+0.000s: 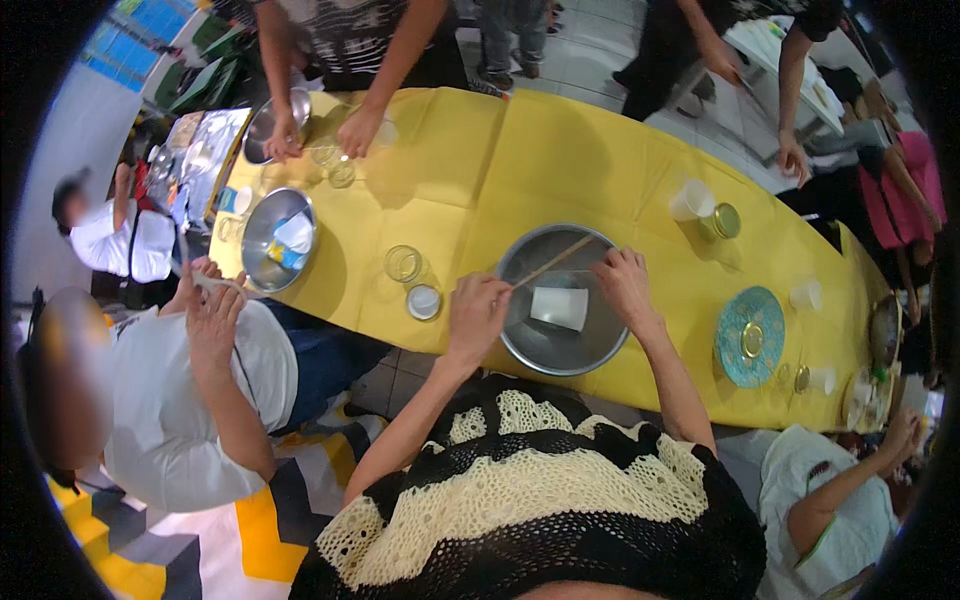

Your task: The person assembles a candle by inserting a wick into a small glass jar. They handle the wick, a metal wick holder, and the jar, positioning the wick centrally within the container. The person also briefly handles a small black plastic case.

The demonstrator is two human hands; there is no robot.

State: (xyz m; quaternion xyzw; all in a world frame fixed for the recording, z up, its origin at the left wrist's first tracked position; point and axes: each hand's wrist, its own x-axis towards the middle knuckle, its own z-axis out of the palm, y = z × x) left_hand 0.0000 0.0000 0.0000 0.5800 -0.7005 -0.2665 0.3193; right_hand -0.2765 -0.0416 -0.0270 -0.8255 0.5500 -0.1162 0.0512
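A wide metal bowl (518,345) stands at the table edge in front of me. Inside it a white cup (559,308) lies on its side. My left hand (480,315) is closed on the lower end of a thin wooden stick (552,262), which slants over the bowl toward its far rim. At the bowl's right rim, my right hand (624,287) has its fingers pinched together. A faint thin strand seems to run from the stick to those fingers; its kind is too fine to make out.
The yellow-covered table (590,150) holds glass jars (403,264) on my left, another metal bowl (279,240), a white cup (690,200), a lidded jar (722,221) and a turquoise plate (735,350). Close on my left sits a person in white (200,400); another person's hands (358,132) work across the table.
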